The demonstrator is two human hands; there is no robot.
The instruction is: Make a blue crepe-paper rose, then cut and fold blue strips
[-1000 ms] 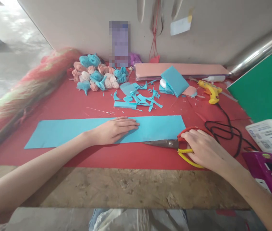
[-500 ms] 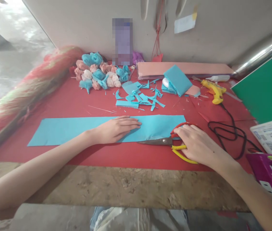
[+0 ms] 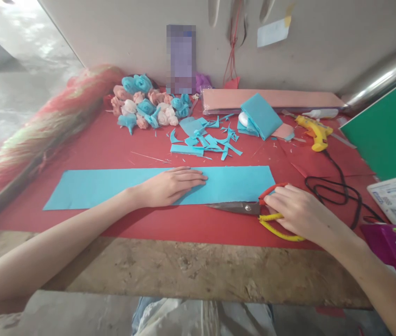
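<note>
Scissors (image 3: 235,208) gripped in right hand (image 3: 294,205) shifted rightward; left hand (image 3: 173,187) lies flat on blue paper (image 3: 235,184), presumably light, creasable, best held edgewise

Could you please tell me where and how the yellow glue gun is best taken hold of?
The yellow glue gun is probably best gripped around its handle, coming from the person's side: it lies with the handle toward the person and its nozzle turned left. The black cord leaves the handle's end, so grip just above that.
</note>
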